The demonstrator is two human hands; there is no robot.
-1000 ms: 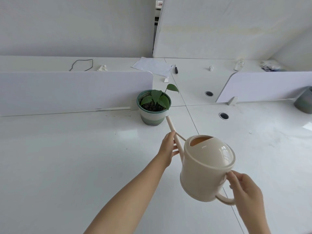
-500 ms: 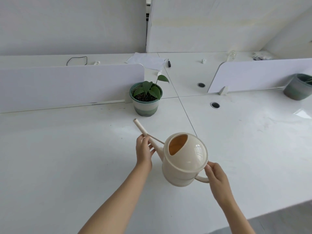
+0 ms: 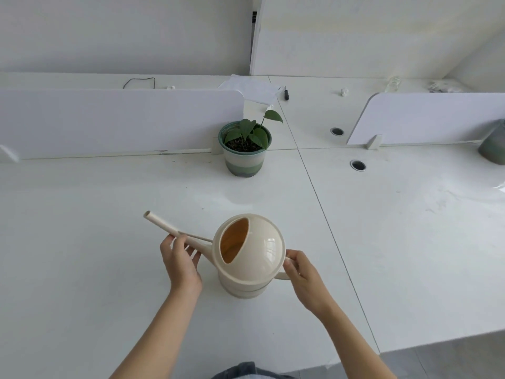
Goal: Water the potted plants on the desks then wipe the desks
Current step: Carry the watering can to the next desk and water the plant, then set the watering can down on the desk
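Item one, the cream watering can (image 3: 250, 258): I see it upright over the near part of the white desk (image 3: 95, 228), and I cannot tell whether its base rests on the surface or hangs just above it. Its long spout (image 3: 175, 231) points up and to the left, away from the plant. Its oval fill opening faces me, amber inside. Item two, my left hand (image 3: 181, 262): fingers curled around the lower part of the spout, close to where it joins the body. Item three, my right hand (image 3: 303, 274): closed on the can's handle (image 3: 284, 270) at the right side of the body. Item four, the potted plant (image 3: 246, 144): a green and white banded pot with a few broad green leaves and dark soil, standing well beyond the can, just beside the end of the left divider panel (image 3: 120, 121). Item five, a second pot (image 3: 493, 147), cut off at the right edge, beside the right divider panel (image 3: 437, 117). Item six, two round cable grommets (image 3: 357, 165) between the panels. Item seven, on the far desk: sheets of paper (image 3: 252, 88), a dark marker (image 3: 286, 93), a black cable loop (image 3: 139, 82).
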